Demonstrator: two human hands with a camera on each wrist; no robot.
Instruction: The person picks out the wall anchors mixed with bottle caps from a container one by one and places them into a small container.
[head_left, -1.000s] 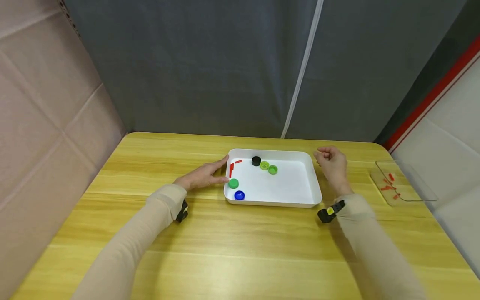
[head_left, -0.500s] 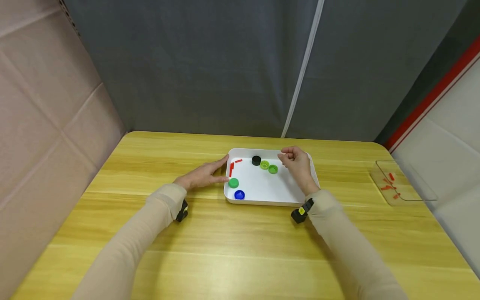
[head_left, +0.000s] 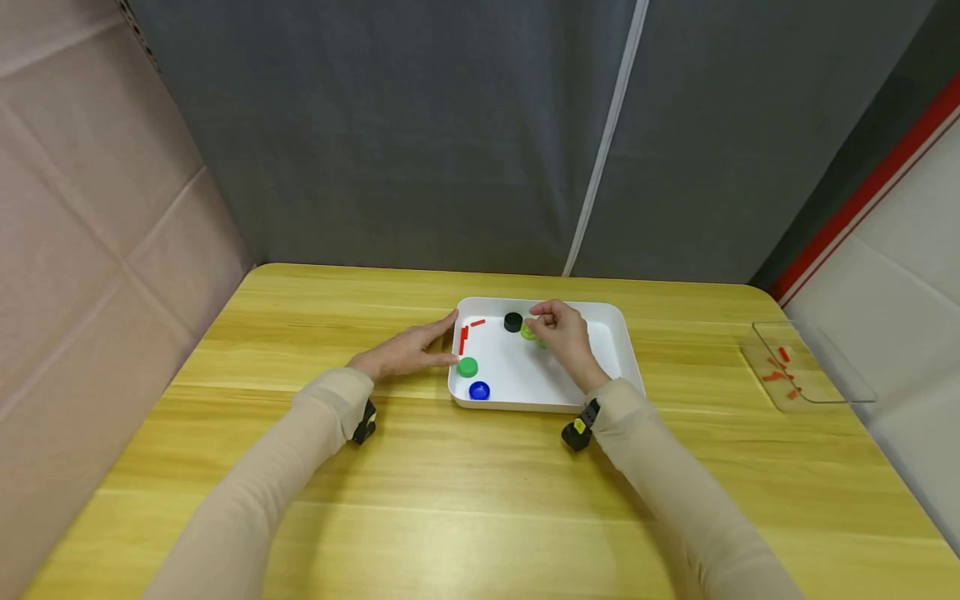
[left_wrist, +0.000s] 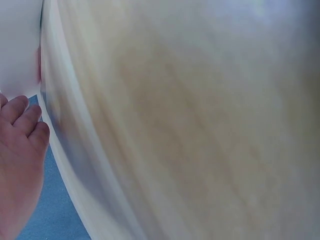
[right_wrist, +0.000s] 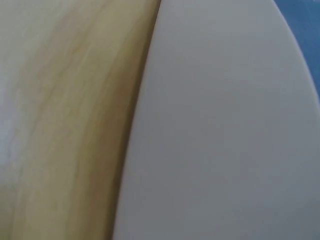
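Touching the white tray's [head_left: 502, 362] left edge, the left hand [head_left: 405, 351] has its fingers spread apart. The right hand [head_left: 564, 335] is over the tray, thumb and fingertips bent close together at the light green cap [head_left: 527, 332]; I cannot tell if they hold something. Just beside this cap is a black cap [head_left: 513, 322], and the hand partly hides another green cap [head_left: 542, 342]. At the tray's left lie red pieces [head_left: 462, 342], a darker green cap [head_left: 467, 367] and a blue cap [head_left: 479, 390]. Well to the right stands a clear box [head_left: 832, 402] with more red pieces [head_left: 772, 377]
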